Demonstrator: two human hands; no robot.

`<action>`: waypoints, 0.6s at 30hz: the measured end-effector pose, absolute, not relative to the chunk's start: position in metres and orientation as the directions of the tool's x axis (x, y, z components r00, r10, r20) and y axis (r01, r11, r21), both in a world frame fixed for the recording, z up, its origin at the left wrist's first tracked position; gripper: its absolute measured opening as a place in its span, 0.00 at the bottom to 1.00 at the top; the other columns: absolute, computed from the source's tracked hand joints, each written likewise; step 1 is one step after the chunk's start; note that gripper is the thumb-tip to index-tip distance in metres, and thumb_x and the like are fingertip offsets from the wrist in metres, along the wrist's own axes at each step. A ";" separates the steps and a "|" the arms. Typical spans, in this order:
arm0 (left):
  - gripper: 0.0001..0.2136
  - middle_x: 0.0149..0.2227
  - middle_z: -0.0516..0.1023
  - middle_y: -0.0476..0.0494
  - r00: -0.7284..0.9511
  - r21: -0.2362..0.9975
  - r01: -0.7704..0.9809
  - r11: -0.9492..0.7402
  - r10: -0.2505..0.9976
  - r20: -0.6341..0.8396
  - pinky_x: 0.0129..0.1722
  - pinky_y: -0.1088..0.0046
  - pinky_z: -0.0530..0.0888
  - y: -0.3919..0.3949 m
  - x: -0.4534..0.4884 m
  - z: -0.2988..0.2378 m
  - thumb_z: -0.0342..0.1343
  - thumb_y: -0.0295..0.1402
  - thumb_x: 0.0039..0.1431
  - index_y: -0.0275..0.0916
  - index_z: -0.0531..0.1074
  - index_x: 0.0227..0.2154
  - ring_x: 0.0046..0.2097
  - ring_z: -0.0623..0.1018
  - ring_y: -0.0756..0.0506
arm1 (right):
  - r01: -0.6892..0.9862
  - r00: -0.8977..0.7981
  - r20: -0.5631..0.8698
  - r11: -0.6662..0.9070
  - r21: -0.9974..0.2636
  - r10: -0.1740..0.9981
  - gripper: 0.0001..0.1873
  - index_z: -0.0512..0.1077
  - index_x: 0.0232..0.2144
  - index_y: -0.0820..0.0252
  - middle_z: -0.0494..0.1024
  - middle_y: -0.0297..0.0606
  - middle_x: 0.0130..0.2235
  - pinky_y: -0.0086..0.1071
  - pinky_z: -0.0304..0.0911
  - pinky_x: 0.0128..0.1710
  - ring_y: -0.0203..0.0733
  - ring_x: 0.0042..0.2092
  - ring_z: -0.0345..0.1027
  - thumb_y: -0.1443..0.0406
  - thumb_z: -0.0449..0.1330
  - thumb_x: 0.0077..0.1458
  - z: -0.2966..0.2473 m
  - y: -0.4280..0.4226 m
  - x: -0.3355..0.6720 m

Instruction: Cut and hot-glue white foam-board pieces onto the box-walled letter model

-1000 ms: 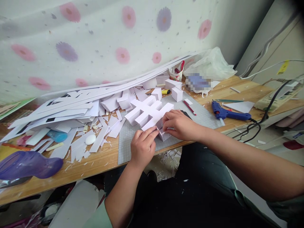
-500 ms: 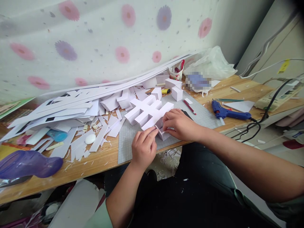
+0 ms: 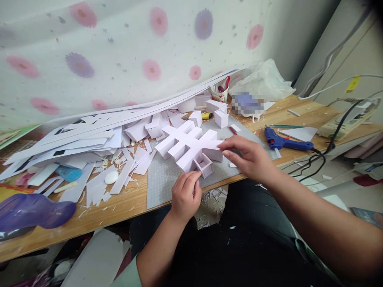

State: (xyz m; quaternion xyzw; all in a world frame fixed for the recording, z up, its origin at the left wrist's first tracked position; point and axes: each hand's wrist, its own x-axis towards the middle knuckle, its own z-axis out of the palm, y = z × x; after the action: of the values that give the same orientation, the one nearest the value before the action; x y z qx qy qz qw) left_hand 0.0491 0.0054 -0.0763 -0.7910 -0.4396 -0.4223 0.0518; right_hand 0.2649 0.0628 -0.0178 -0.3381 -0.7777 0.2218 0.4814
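A white foam-board model (image 3: 194, 139), a lattice of crossing box-like arms, lies on the grey cutting mat (image 3: 158, 187). A small open-topped compartment (image 3: 204, 164) sits on its near side. My left hand (image 3: 186, 195) is closed, its fingertips at this compartment's near left edge. At the model's right end, the thumb and fingers of my right hand (image 3: 247, 157) close on an arm of it. The fingertips' exact grip is partly hidden. Behind the model stand loose white board pieces (image 3: 220, 118).
A blue glue gun (image 3: 289, 142) with its cord lies at right near a power strip (image 3: 347, 117). Board offcuts and sheets (image 3: 77, 139) crowd the left and back. A cup of tools (image 3: 220, 95), a yellow cutter (image 3: 207, 115) and a purple bottle-like object (image 3: 36, 211) are also about.
My right hand has moved right, off the small compartment to the model's right arm, uncovering both. My left hand has shifted slightly down and right. The view has turned a little.
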 end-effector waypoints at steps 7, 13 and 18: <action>0.22 0.42 0.76 0.38 0.265 0.296 0.736 -0.610 0.660 0.702 0.44 0.66 0.74 0.004 0.052 -0.082 0.51 0.19 0.55 0.38 0.64 0.53 0.43 0.77 0.44 | 0.229 -0.153 0.409 0.435 -0.871 0.900 0.15 0.69 0.48 0.57 0.74 0.44 0.45 0.39 0.68 0.45 0.44 0.46 0.71 0.68 0.53 0.58 -0.067 0.024 0.248; 0.25 0.42 0.75 0.39 0.282 0.286 0.777 -0.561 0.716 0.638 0.42 0.66 0.75 0.005 0.056 -0.081 0.51 0.21 0.56 0.41 0.60 0.57 0.42 0.76 0.44 | 0.272 -0.200 0.319 0.366 -0.890 0.926 0.20 0.68 0.50 0.59 0.75 0.45 0.47 0.43 0.68 0.48 0.45 0.47 0.71 0.70 0.53 0.54 -0.087 0.031 0.240; 0.25 0.40 0.75 0.40 0.286 0.278 0.795 -0.540 0.737 0.613 0.40 0.67 0.75 0.004 0.058 -0.080 0.50 0.22 0.57 0.41 0.58 0.58 0.40 0.76 0.44 | 0.277 -0.241 0.326 0.387 -0.879 0.914 0.22 0.68 0.50 0.59 0.75 0.44 0.47 0.43 0.68 0.48 0.45 0.47 0.71 0.72 0.52 0.53 -0.085 0.032 0.240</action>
State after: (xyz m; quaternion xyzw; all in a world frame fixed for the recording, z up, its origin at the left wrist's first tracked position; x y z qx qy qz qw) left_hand 0.0581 0.0044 -0.0803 -0.8010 -0.4780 -0.3582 0.0405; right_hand 0.2401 0.0318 -0.0850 -0.4240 -0.7026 0.3561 0.4470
